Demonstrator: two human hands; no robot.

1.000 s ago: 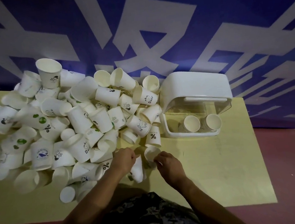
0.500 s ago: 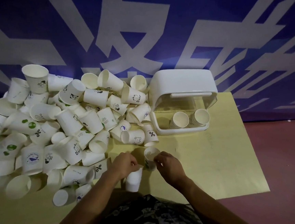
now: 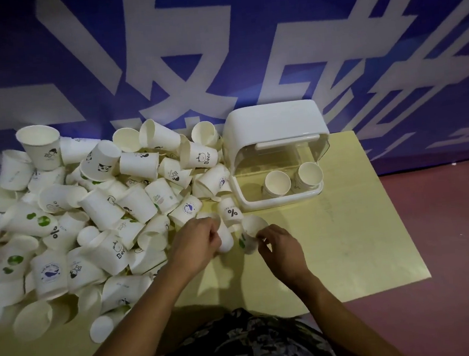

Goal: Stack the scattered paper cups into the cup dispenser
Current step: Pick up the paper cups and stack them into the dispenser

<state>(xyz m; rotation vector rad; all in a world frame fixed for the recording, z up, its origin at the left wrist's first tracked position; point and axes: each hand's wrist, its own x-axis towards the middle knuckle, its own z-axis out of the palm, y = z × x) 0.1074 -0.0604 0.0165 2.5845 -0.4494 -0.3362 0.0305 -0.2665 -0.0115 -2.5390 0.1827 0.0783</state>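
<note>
Left hand [image 3: 198,242] grips a cup [image 3: 224,239], right hand [image 3: 279,247] pinches another [image 3: 251,230]; likely nesting before dispenser [image 3: 275,157]

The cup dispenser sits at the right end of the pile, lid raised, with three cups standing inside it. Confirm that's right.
Not quite. The head view shows the cup dispenser at the right end of the pile with its lid raised, but only two cups stand inside: the left cup and the right cup, side by side.
</note>
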